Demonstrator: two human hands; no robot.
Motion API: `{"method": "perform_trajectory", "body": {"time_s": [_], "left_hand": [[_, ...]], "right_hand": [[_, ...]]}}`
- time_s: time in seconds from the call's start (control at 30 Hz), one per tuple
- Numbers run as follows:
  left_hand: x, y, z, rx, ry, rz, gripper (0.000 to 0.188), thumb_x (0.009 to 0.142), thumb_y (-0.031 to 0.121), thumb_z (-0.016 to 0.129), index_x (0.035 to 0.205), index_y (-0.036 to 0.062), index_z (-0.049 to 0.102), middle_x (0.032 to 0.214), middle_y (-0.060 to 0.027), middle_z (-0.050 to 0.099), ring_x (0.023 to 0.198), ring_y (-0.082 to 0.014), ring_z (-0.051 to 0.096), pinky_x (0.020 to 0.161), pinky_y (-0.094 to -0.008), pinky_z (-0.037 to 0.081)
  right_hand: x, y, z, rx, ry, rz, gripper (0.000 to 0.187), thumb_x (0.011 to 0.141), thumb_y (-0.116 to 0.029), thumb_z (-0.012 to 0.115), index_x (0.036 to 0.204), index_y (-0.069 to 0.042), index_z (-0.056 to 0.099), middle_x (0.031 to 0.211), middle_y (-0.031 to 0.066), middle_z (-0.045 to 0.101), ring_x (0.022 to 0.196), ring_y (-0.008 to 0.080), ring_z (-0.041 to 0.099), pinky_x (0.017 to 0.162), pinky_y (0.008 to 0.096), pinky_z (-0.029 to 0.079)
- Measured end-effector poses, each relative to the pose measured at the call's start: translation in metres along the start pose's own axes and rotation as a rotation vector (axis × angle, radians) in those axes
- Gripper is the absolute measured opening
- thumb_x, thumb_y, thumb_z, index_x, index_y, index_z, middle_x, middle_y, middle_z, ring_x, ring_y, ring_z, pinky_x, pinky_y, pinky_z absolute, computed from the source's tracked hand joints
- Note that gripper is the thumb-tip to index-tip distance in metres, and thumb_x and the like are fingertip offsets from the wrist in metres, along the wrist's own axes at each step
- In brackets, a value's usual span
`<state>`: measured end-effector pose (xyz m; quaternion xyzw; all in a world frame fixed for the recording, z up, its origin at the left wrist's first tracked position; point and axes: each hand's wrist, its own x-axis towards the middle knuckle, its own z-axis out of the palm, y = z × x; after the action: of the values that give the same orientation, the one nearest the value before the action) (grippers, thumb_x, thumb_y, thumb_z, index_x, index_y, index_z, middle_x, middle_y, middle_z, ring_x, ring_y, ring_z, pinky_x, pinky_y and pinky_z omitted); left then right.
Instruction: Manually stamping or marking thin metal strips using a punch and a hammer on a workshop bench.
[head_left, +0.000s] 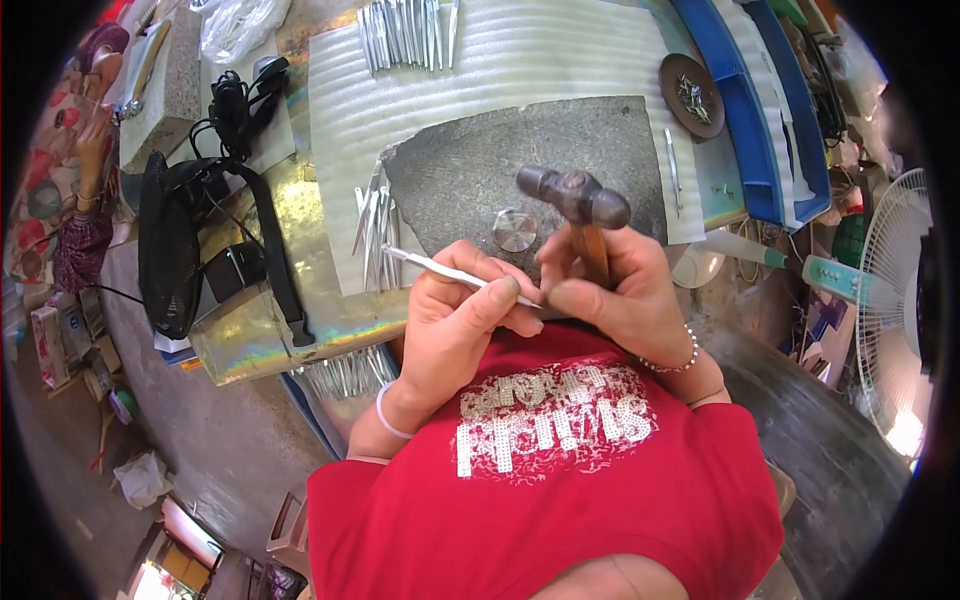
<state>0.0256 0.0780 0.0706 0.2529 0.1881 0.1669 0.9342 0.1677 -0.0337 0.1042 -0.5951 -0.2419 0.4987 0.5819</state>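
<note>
My left hand is closed around a slim silvery metal piece, thin like tweezers; I cannot make out its exact kind. One end points up and left, and the other lies between my fingertips. A ball-peen hammer with a wooden handle is in my closed right hand, its head up over the dark stone slab. The right fingertips are close to the metal piece's near end; whether they touch it is unclear. A round shiny metal disc rests on the slab just beyond my hands.
Similar slim pieces lie left of the slab, and a row of them at the back on white foam sheeting. A brown dish holds small metal parts. Blue trays, a fan and a black strapped bag stand around.
</note>
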Motion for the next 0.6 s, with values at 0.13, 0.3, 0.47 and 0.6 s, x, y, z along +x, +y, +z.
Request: {"method": "perform_trajectory", "body": {"time_s": [0.13,0.3,0.47,0.6], "left_hand": [[0.001,0.001,-0.008,-0.040,0.027,0.003,0.010,0.093,0.008,0.052,0.098,-0.0011,0.050,0.091,-0.0158,0.063,0.069,-0.0173,0.065,0.064,-0.0267,0.055],[0.000,0.004,-0.011,-0.016,0.027,0.029,0.013,0.094,0.011,0.050,0.100,-0.0008,0.049,0.092,-0.0158,0.062,0.067,-0.0169,0.064,0.062,-0.0260,0.054],[0.004,0.007,-0.016,0.200,0.052,0.164,0.011,0.094,0.009,0.050,0.099,0.0003,0.049,0.091,-0.0138,0.062,0.065,-0.0144,0.062,0.061,-0.0242,0.052],[0.013,0.008,-0.013,0.554,0.073,0.248,0.007,0.092,0.004,0.050,0.098,-0.0007,0.050,0.090,-0.0119,0.062,0.064,-0.0105,0.060,0.060,-0.0204,0.048]], "right_hand": [[0.008,0.000,-0.007,-0.427,0.098,-0.078,0.031,0.077,-0.008,0.069,0.104,0.000,0.056,0.079,0.0055,0.059,0.065,0.0112,0.055,0.060,0.0252,0.045],[0.019,0.013,0.000,-0.824,0.106,-0.363,0.038,0.074,-0.009,0.067,0.109,0.001,0.053,0.095,0.0185,0.058,0.083,0.0347,0.060,0.071,0.0383,0.048],[0.025,0.019,-0.003,-0.744,0.084,-0.362,0.038,0.076,-0.007,0.066,0.110,-0.001,0.052,0.092,0.0160,0.058,0.077,0.0306,0.060,0.069,0.0359,0.048],[0.013,0.024,-0.018,-0.261,0.171,-0.132,0.030,0.086,-0.006,0.057,0.114,-0.002,0.048,0.084,0.0038,0.057,0.068,0.0070,0.053,0.058,0.0236,0.045]]}}
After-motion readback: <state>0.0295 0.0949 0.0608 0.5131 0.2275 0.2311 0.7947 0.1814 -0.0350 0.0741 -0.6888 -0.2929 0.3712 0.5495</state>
